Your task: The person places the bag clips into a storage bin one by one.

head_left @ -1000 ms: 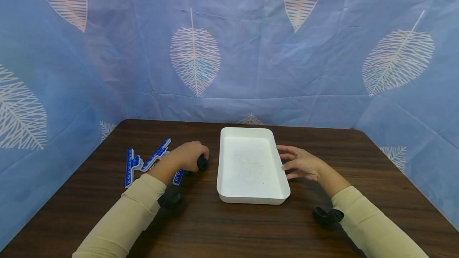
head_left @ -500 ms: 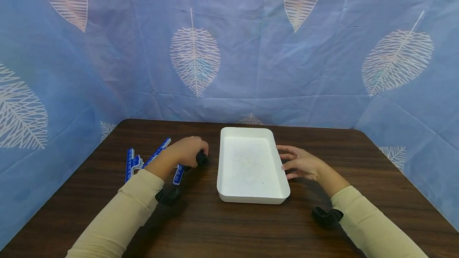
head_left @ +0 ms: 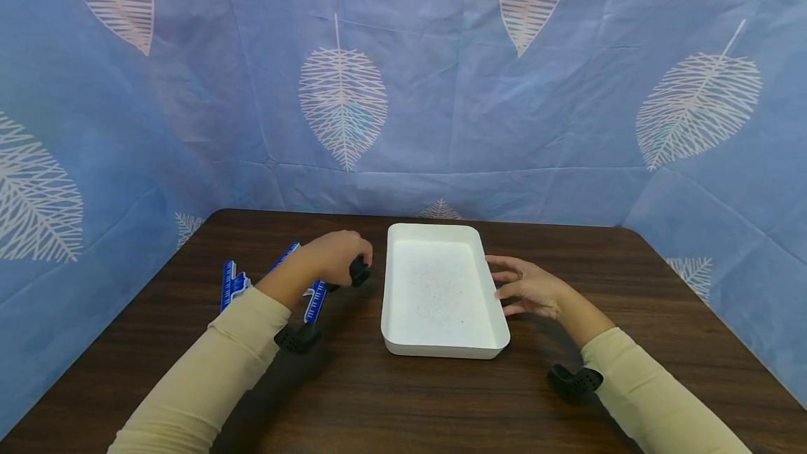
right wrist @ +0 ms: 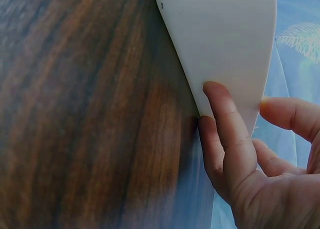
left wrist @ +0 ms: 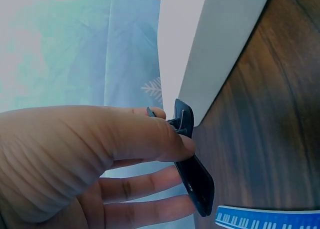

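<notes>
My left hand [head_left: 334,258] pinches a black clip [left wrist: 197,184] between thumb and fingers, above the table just left of the white tray [head_left: 445,352]. In the left wrist view, the thumb lies across the clip near its spring end. My right hand [head_left: 529,289] touches the outer right wall of the tray with its fingertips, fingers spread and extended. Below and left of my left hand lie blue clips with a piano-key pattern: one blue clip [head_left: 315,303] nearest the tray, a second blue clip [head_left: 286,254] partly behind the wrist, and a third blue clip [head_left: 228,282] farther left.
The dark wooden table [head_left: 403,405] carries the tray at its middle, with only small specks inside it. A blue curtain [head_left: 441,125] with white leaf prints hangs behind the table's far edge. Black wrist mounts [head_left: 575,379] sit under both sleeves.
My left hand has risen slightly with the black clip, which now sits a little higher and nearer the tray. The right hand and tray have stayed in place.
</notes>
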A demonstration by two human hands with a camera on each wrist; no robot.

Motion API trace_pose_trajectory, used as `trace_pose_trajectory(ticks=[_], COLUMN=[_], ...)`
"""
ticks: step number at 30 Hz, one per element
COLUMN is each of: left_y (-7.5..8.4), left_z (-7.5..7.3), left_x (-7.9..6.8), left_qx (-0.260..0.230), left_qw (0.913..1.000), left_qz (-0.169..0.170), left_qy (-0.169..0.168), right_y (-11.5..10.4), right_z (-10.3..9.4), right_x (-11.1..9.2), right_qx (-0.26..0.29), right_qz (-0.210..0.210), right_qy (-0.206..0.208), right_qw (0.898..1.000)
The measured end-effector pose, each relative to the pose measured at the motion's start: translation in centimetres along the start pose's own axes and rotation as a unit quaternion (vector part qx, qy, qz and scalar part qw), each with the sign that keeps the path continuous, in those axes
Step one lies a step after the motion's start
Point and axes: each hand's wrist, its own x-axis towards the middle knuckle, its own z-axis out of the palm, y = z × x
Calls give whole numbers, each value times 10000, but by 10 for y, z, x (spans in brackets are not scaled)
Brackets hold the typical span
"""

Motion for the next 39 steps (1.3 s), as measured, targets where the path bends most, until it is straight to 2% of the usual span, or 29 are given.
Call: trace_pose_trajectory(ticks=[17, 24, 30, 39], left_y=[18, 26, 30, 35], left_z=[-21, -22, -21, -19], left_x=[12, 20, 28, 42], left_qx=[54, -67, -54, -133], left_qw=[9993, 9991, 9980, 9978], left_qz=[336, 401, 611, 582], left_qy=[-153, -144, -155, -296], right_y=[-2, -2, 0, 1], right_z=[3, 3, 2, 3], right_x=[-3, -3, -3, -2], right_qx=[-1, -13, 19, -9], right_qz=[-60, -39, 5, 14], right_qy=[-22, 38, 79, 112], right_qw=[10000, 10000, 10000, 9999])
